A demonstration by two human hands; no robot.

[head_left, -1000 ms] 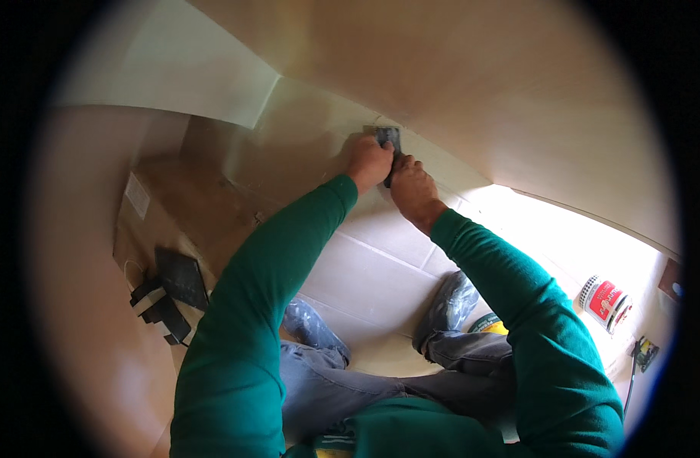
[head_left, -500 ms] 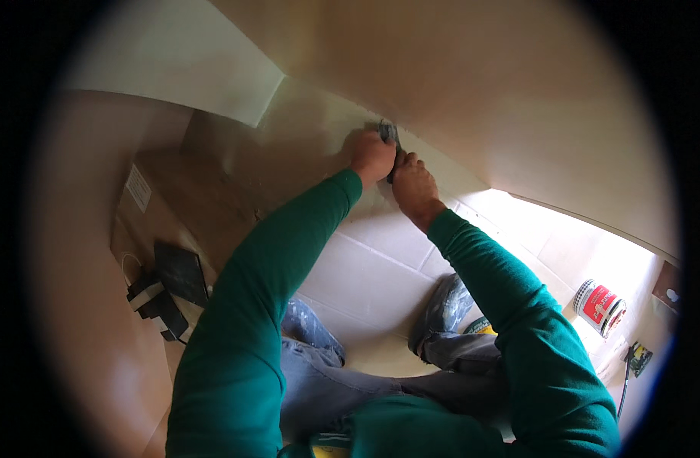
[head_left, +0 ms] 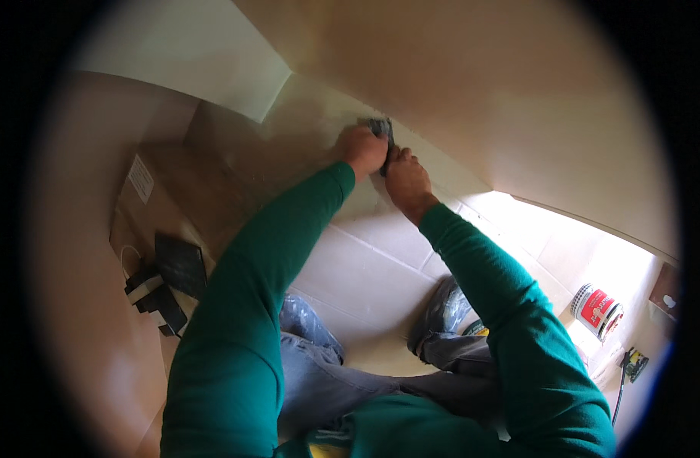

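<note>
Both hands are closed on a dark grey, scuffed hand tool point(head_left: 381, 126), its exact kind unclear, pressed on the pale low strip point(head_left: 425, 156) along the foot of the wall. My left hand point(head_left: 363, 151) grips its upper part from the left, thumb over it. Just below and to the right, my right hand point(head_left: 407, 180) has its fingers curled round the lower part. The tool's underside is hidden.
A beige wall point(head_left: 518, 84) slopes above. Boxed boards point(head_left: 167, 195) at left bear dark flat objects point(head_left: 178, 263). At right are a red-and-white tub point(head_left: 598, 309) and a corded tool point(head_left: 634, 364). My dusty shoes point(head_left: 434, 313) stand on floor tiles point(head_left: 373, 282).
The tool and both hands have shifted slightly up along the strip, drifting right then back left, with both hands still gripping. The whole view has also shifted a little.
</note>
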